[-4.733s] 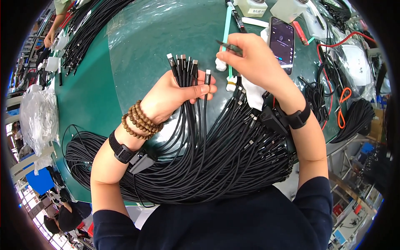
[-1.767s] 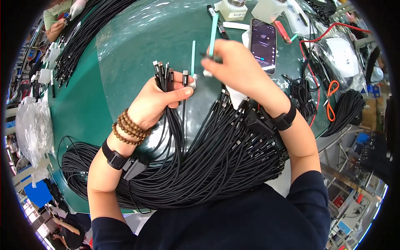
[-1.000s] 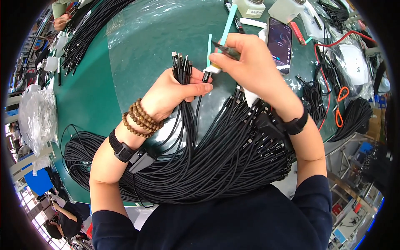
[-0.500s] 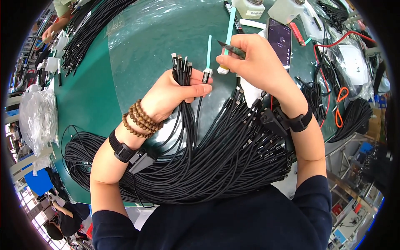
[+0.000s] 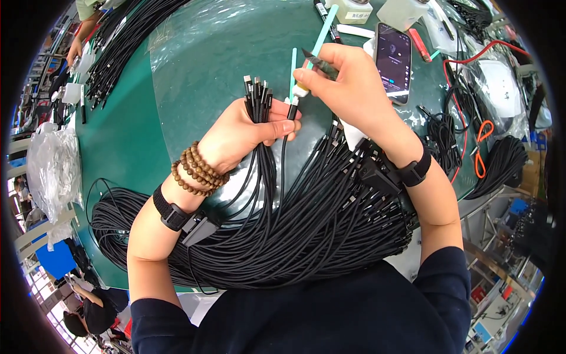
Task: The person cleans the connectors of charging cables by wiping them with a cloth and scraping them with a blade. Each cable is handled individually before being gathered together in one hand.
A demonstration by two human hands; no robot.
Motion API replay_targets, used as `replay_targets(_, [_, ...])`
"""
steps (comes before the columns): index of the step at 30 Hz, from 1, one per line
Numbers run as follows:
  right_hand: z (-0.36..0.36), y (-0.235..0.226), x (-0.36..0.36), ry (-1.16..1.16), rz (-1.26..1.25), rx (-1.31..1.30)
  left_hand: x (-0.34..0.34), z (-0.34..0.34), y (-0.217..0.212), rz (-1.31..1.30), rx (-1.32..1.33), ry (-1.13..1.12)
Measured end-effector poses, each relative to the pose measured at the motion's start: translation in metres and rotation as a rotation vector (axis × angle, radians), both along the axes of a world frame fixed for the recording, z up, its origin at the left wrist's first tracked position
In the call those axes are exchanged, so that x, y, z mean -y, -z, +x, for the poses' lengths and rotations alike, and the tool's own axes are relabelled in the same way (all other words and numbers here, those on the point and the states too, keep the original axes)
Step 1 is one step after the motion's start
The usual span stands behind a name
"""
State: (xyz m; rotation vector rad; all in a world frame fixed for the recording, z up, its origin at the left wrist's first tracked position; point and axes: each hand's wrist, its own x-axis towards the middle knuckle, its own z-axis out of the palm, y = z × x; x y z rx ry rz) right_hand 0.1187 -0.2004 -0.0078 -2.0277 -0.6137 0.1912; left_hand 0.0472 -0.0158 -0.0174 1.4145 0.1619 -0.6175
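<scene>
My left hand (image 5: 236, 127) is closed round a bunch of black cables (image 5: 266, 162), their plugs sticking up above the fist. Between its thumb and fingers one cable's plug (image 5: 292, 110) stands apart from the bunch. A pale green swab (image 5: 293, 68) rises upright behind that plug, its lower end at the left fingers. My right hand (image 5: 354, 82) pinches another pale green swab (image 5: 325, 34), whose white tip (image 5: 300, 91) meets the top of the single plug. A dark pointed tool (image 5: 318, 62) is also in the right hand; its exact kind is unclear.
A large heap of black cables (image 5: 253, 253) lies before me on the green table (image 5: 118, 153). Beyond my right hand are a phone (image 5: 394, 59), a red-handled item (image 5: 420, 45), a marker (image 5: 327, 17) and bottles (image 5: 354, 12). Another person's hand (image 5: 74, 50) is at far left.
My right hand has moved left and slightly down, bringing its swab's white tip from beside the single plug onto its top. My left hand has barely moved.
</scene>
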Motion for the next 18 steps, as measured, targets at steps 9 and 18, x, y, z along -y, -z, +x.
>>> replay_targets(9, [0.007, -0.009, 0.007, -0.054, -0.106, -0.021, 0.000, 0.000, 0.002, 0.013, -0.004, -0.005])
replay_targets(18, [0.012, -0.009, 0.012, -0.127, -0.294, -0.040, -0.003, -0.001, 0.002, -0.035, 0.000, -0.004])
